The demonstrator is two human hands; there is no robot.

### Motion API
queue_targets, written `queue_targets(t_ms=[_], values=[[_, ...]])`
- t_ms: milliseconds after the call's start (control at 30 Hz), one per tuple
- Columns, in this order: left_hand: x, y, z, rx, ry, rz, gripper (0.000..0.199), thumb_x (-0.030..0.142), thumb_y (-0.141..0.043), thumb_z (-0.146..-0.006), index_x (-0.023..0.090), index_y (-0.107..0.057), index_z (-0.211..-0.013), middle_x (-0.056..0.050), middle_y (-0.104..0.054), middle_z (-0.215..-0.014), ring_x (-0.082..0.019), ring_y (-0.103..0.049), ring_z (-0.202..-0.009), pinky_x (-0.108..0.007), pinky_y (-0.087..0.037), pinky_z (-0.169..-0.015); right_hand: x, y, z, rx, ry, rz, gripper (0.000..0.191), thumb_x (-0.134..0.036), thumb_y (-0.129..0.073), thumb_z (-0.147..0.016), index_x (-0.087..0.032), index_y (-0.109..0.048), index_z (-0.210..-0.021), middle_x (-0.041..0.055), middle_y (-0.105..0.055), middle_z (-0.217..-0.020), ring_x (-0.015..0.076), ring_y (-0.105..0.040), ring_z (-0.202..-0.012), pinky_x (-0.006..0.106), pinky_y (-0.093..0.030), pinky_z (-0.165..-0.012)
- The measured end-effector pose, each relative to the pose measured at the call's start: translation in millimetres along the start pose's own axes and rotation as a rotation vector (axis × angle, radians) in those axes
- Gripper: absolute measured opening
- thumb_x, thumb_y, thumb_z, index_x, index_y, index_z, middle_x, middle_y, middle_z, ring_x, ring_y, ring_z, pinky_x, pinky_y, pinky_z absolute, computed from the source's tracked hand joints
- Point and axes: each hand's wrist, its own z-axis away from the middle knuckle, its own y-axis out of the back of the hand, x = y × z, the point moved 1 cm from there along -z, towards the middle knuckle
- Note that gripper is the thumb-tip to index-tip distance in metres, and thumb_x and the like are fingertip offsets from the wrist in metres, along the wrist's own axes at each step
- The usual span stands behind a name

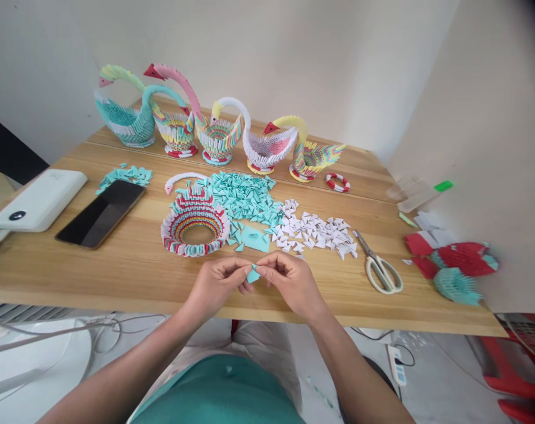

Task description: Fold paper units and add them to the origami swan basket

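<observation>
Between my two hands, close to the table's front edge, is a small folded piece of teal paper (253, 274). My left hand (221, 281) pinches its left side with thumb and fingers. From the right, my right hand (289, 280) pinches the same paper. Just beyond them lies a flat teal paper sheet (255, 238). A ring-shaped bowl (195, 221) of interlocked paper pieces in teal, red, white and yellow sits beyond my left hand. Heaps of folded teal pieces (241, 194) and white pieces (316, 229) spread behind the sheet.
Several paper swans (218, 138) line the table's back. Left are a smartphone (102, 213), a white power bank (40, 200) and more teal pieces (124, 176). Scissors (380, 268), a red-and-white paper ring (337, 182) and red and teal paper parts (462, 265) lie right.
</observation>
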Motion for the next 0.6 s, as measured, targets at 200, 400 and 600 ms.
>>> queue_targets(t_ms=[200, 400, 600], values=[[-0.6, -1.0, 1.1, 0.026, -0.01, -0.004, 0.018, 0.03, -0.067, -0.075, 0.013, -0.074, -0.077, -0.001, -0.068, -0.055, -0.011, -0.061, -0.05, -0.019, -0.051, -0.051, -1.3, -0.5, -1.0, 0.004, -0.013, 0.011, 0.018, -0.036, -0.069, -0.08, -0.019, -0.068, -0.079, -0.0018, -0.063, -0.066, 0.0105, -0.05, -0.055, 0.023, -0.04, -0.053], [-6.0, -2.0, 2.1, 0.049, -0.066, -0.047, 0.018, 0.029, -0.065, -0.078, 0.014, -0.074, -0.081, 0.0, -0.068, -0.058, -0.01, -0.061, -0.051, -0.018, -0.051, -0.053, -3.9, 0.6, -0.2, -0.024, 0.013, 0.069, 0.014, -0.032, -0.066, -0.083, -0.019, -0.067, -0.079, -0.0022, -0.063, -0.067, 0.011, -0.052, -0.059, 0.023, -0.04, -0.057], [-6.3, 0.7, 4.6, 0.036, -0.11, -0.145, 0.018, 0.03, -0.063, -0.081, 0.016, -0.074, -0.083, 0.001, -0.068, -0.062, -0.01, -0.061, -0.055, -0.017, -0.05, -0.056, -6.5, 0.6, 1.9, -0.04, 0.03, 0.128, 0.011, -0.029, -0.063, -0.085, -0.02, -0.066, -0.079, -0.0021, -0.066, -0.07, 0.0115, -0.054, -0.062, 0.023, -0.039, -0.057]])
